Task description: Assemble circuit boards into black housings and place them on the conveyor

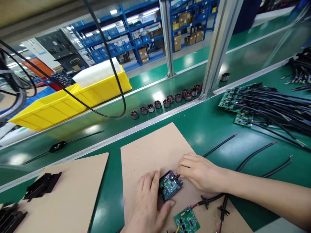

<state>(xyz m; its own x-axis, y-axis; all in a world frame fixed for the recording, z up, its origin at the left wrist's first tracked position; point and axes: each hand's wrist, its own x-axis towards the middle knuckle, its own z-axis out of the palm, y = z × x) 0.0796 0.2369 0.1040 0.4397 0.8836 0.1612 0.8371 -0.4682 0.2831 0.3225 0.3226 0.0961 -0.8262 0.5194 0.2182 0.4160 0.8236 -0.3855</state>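
A small black plastic housing [160,194] lies on the cardboard sheet [150,152], with a green circuit board [169,186] inside it. My left hand [147,200] holds the housing from its left side, thumb below and fingers above. At the housing's right end my right hand [200,171] is closed, its fingers pinched on a black cable [221,144] that comes out behind the hand toward the upper right. Just below, a second circuit board [187,221] lies on the cardboard with a black cable attached. Another black cable [224,207] crosses under my right forearm.
Circuit boards with black cables [262,100] are piled at the right. A row of round metal parts [166,103] stands behind the metal rail. Another cardboard sheet [75,191] at the left carries black plastic parts [42,186]. Yellow bins [97,94] and an upright post [220,48] stand behind.
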